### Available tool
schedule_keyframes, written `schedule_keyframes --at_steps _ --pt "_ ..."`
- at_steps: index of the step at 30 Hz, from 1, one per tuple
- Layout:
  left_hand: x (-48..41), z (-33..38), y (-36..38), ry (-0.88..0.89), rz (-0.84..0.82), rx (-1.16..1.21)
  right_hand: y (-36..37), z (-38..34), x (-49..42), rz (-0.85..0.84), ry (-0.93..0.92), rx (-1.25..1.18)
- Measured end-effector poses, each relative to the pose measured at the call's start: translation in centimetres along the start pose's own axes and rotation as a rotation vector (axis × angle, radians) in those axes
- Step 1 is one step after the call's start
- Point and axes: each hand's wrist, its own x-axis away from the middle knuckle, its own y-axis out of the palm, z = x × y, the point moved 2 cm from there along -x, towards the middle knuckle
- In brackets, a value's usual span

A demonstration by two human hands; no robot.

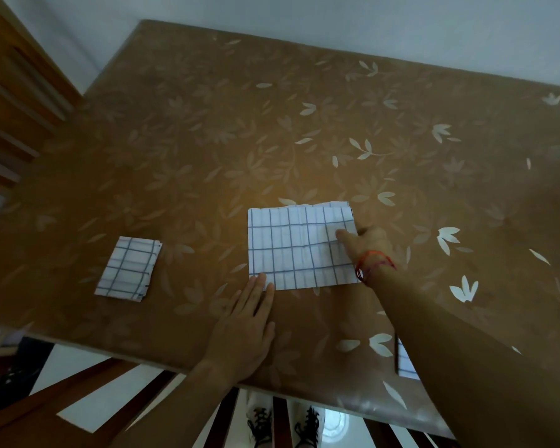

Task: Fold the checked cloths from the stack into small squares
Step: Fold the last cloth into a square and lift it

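1. Cloth: part-folded oblong, flat at mid worktop, long axis running left to right.
2. Left hand: fingers straight, tips pressing the near-left corner.
3. Right hand: at the right short edge, thumb on top, apparently pinching it; better placed to carry that edge leftward for the next fold.
4. Folded square well apart to the left; stack at the near edge, mostly hidden under the right forearm.

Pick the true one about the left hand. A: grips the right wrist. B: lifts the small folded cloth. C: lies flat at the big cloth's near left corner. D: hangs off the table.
C: the left hand lies flat, fingers straight, touching the near left corner of the big cloth.
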Motion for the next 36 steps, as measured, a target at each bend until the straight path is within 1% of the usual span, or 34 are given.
schedule_keyframes --at_steps 4,7,12,16,21,24,27,29,32,34,36 --pt "0.0 0.0 0.1 -0.005 -0.005 0.016 -0.4 0.0 -0.4 -0.033 0.031 -0.064" --pt "0.0 0.0 0.0 0.001 0.000 0.022 -0.8 -0.2 -0.2 -0.037 0.033 -0.050" --pt "0.0 0.0 0.1 -0.004 0.012 0.030 -1.2 -1.0 0.3 -0.063 -0.040 0.008" --pt "0.1 0.0 0.1 -0.003 0.002 0.030 -1.5 -1.1 0.3 -0.061 -0.008 -0.116" --pt "0.2 0.2 -0.1 -0.042 0.010 0.094 -1.6 -0.1 0.5 -0.129 0.049 -0.187" --pt "0.0 0.3 -1.0 -0.058 0.056 0.163 -1.9 0.7 0.5 -0.105 0.093 -0.173" --pt "-0.3 -0.2 -1.7 -0.038 0.077 0.199 -2.1 1.3 0.7 -0.076 0.070 -0.201" --pt "-0.5 -0.5 -1.9 -0.061 0.086 0.205 -2.6 1.2 1.3 -0.038 0.066 -0.227" --pt "-0.8 -0.7 -2.4 -0.105 0.105 0.178 -3.2 1.4 1.9 0.026 0.088 -0.330" --pt "-1.1 -0.5 -2.8 -0.082 0.122 0.148 -3.2 1.9 2.2 0.065 0.116 -0.413" --pt "-1.6 0.2 -2.8 -0.049 0.133 0.170 -2.8 2.4 3.0 0.059 0.149 -0.475"
